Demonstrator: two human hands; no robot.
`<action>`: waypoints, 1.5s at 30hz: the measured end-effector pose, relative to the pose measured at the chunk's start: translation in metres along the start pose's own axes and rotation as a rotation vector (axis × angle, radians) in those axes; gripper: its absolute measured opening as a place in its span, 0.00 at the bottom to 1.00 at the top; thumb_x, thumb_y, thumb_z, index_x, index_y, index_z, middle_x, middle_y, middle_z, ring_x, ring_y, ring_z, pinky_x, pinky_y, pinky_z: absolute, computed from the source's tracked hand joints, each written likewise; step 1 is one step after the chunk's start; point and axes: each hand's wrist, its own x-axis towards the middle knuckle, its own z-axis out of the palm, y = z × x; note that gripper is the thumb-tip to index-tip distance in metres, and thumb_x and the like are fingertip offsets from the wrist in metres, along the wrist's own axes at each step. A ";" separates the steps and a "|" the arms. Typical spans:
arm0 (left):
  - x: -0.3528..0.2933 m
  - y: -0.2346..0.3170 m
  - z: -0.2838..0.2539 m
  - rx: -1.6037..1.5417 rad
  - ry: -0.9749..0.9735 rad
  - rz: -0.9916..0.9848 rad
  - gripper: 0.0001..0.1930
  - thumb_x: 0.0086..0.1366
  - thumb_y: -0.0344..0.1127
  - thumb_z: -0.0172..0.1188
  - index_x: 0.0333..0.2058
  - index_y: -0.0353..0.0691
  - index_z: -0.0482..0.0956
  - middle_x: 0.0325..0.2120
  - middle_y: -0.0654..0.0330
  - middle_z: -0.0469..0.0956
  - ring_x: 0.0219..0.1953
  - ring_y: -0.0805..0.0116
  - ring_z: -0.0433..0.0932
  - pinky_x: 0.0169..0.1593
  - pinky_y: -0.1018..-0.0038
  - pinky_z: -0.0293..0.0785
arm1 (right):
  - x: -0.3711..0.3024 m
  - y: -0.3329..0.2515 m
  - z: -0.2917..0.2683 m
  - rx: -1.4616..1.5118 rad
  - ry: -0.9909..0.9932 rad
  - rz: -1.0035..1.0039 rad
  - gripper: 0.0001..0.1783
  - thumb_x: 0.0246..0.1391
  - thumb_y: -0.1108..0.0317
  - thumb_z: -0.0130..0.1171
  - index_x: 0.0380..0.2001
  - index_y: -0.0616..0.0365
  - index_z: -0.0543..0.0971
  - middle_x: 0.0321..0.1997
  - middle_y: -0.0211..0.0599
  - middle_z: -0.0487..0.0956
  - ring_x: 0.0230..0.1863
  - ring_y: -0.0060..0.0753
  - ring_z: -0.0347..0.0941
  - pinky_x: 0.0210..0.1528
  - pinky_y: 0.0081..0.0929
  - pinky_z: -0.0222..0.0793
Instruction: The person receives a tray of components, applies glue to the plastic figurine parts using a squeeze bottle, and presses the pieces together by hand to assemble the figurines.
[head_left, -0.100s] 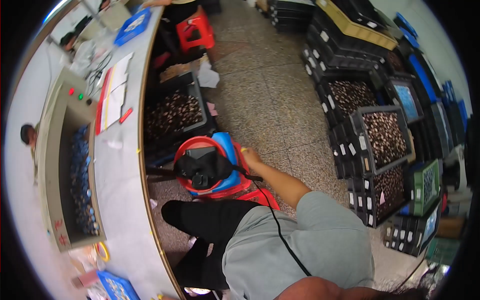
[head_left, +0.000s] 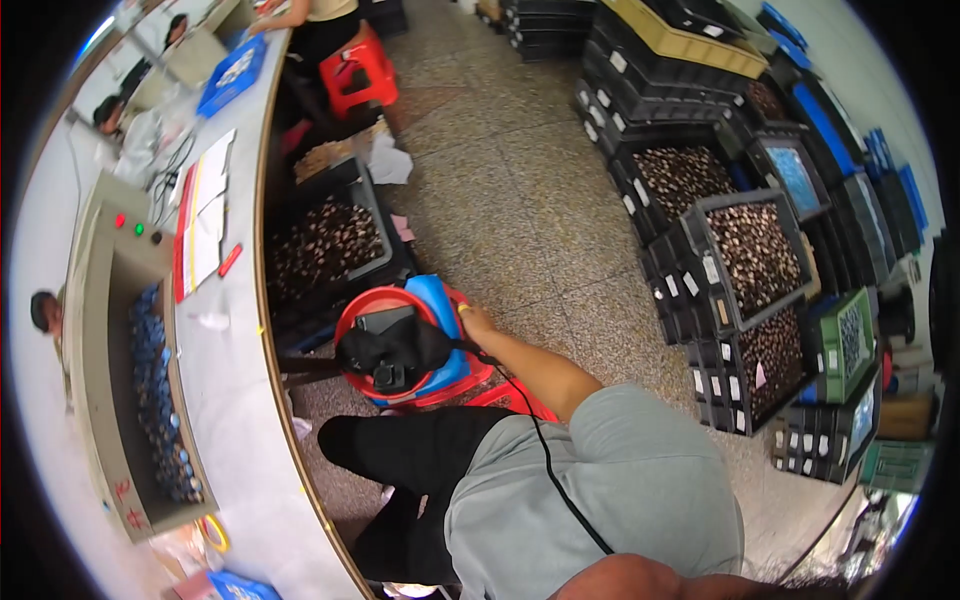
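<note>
My right arm stretches across the picture, and my right hand (head_left: 476,322) is at the side of a red plastic stool (head_left: 482,372), fingers bent against its edge. A bit of yellow shows on one finger. On the stool lies a blue piece (head_left: 432,300), with a red basin (head_left: 352,310) on it. The basin holds a black bag or cloth (head_left: 395,345), a dark flat device (head_left: 385,318) and a small black camera-like object (head_left: 388,376). A black strap and cable run from there towards my grey shirt. My left hand is out of the picture.
On the left, a long white table (head_left: 235,370) carries a beige box (head_left: 95,400) of blue-and-white pieces. A black crate (head_left: 375,215) of small brown pieces stands beside it. Stacked crates (head_left: 715,270) line the right. Beyond, a person sits by another red stool (head_left: 360,75).
The whole view has shifted slightly, with the table and crates moving left. My right hand stays at the stool's side. The yellow-tipped bit at the bottom edge is gone from view.
</note>
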 end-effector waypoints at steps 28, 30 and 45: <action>0.140 0.095 0.163 -0.106 -0.186 0.527 0.22 0.64 0.31 0.52 0.55 0.30 0.64 0.43 0.49 0.75 0.44 0.56 0.75 0.51 0.65 0.71 | -0.005 -0.053 0.020 0.262 -0.126 0.299 0.31 0.62 0.51 0.39 0.52 0.67 0.75 0.60 0.61 0.70 0.62 0.57 0.67 0.63 0.44 0.61; 0.143 0.108 0.177 -0.122 -0.191 0.551 0.22 0.64 0.31 0.52 0.55 0.30 0.65 0.43 0.49 0.75 0.44 0.56 0.75 0.51 0.65 0.71 | -0.011 -0.053 0.017 0.238 -0.120 0.266 0.31 0.62 0.50 0.39 0.52 0.66 0.76 0.59 0.60 0.72 0.62 0.57 0.67 0.63 0.44 0.61; 0.135 0.145 0.195 -0.047 -0.204 0.618 0.21 0.64 0.28 0.49 0.56 0.28 0.65 0.45 0.48 0.74 0.45 0.55 0.75 0.52 0.66 0.71 | -0.119 -0.127 -0.028 0.036 0.504 -0.672 0.24 0.49 0.65 0.59 0.51 0.56 0.71 0.50 0.44 0.73 0.54 0.50 0.67 0.52 0.48 0.61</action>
